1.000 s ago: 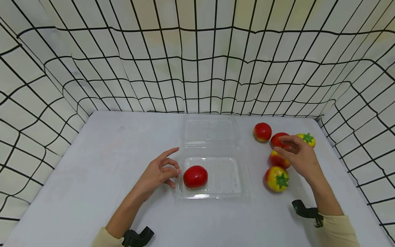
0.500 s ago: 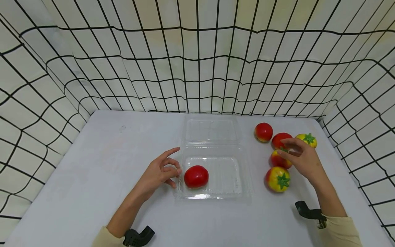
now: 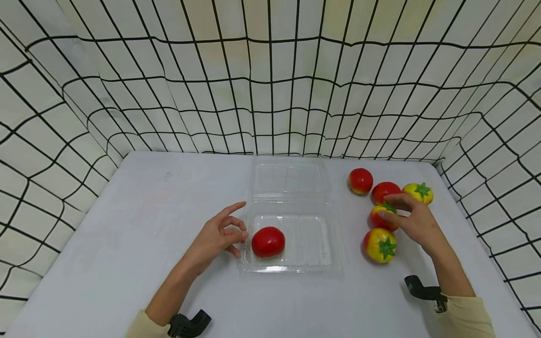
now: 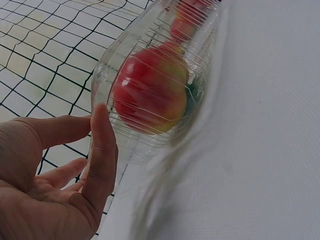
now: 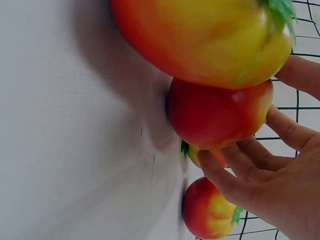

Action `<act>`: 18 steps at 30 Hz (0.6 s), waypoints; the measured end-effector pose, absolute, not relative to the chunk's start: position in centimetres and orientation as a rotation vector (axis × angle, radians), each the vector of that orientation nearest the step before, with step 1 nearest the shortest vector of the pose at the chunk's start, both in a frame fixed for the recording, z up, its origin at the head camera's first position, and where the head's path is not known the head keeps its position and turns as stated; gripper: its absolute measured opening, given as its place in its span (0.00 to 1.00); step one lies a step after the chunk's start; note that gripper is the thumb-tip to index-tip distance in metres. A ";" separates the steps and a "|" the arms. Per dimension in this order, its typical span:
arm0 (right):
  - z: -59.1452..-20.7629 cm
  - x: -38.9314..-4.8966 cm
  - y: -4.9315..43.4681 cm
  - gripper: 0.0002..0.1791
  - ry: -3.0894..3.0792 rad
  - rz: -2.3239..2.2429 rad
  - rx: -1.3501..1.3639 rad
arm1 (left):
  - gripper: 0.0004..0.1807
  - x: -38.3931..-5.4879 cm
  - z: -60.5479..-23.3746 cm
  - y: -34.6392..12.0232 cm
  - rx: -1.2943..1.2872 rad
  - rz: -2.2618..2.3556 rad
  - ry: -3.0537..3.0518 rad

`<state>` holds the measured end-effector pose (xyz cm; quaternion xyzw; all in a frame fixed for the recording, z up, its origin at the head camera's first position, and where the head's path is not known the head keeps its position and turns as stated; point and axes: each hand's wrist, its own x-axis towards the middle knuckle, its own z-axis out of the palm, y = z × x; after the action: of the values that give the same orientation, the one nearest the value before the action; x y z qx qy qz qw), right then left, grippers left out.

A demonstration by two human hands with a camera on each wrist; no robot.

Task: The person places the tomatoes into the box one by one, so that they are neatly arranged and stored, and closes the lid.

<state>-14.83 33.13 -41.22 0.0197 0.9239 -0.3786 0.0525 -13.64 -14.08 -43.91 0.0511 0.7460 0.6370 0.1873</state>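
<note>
Right hand (image 3: 416,220) straddles a stemmed tomato (image 5: 215,112), grip unclear; closing could knock the red tomato (image 3: 383,190) just beyond; left hand (image 3: 217,237) pinches box (image 3: 306,241).

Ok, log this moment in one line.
left hand: at box's left rim | right hand: at red-yellow tomato, grip unclear | box: open, one red tomato inside | right of box: five tomatoes

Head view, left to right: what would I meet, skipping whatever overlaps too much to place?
Left hand → boxed fruit → farthest fruit → right hand.
</note>
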 end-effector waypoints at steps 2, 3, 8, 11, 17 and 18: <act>-41.3 -14.9 33.2 0.35 2.787 -1.147 0.065 | 0.42 -13.6 -43.9 -14.1 0.145 1.795 2.098; -41.4 -15.0 33.2 0.35 2.775 -1.148 0.070 | 0.42 -13.6 -43.9 -14.1 0.146 1.795 2.098; -41.5 -15.0 33.2 0.37 2.750 -1.129 0.075 | 0.42 -13.5 -43.9 -14.2 0.149 1.803 2.091; -41.5 -15.0 33.2 0.39 2.741 -1.108 0.069 | 0.42 -13.5 -44.0 -14.3 0.148 1.804 2.090; -41.4 -14.9 33.3 0.40 2.727 -1.074 0.030 | 0.41 -13.5 -43.9 -14.3 0.147 1.804 2.090; -41.3 -14.9 33.3 0.40 2.724 -1.072 0.022 | 0.41 -13.5 -43.9 -14.3 0.147 1.805 2.088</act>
<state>-14.86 33.33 -41.33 0.0073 0.9252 -0.3642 0.1066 -13.52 -14.28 -43.93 0.0524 0.7421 0.6414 0.1878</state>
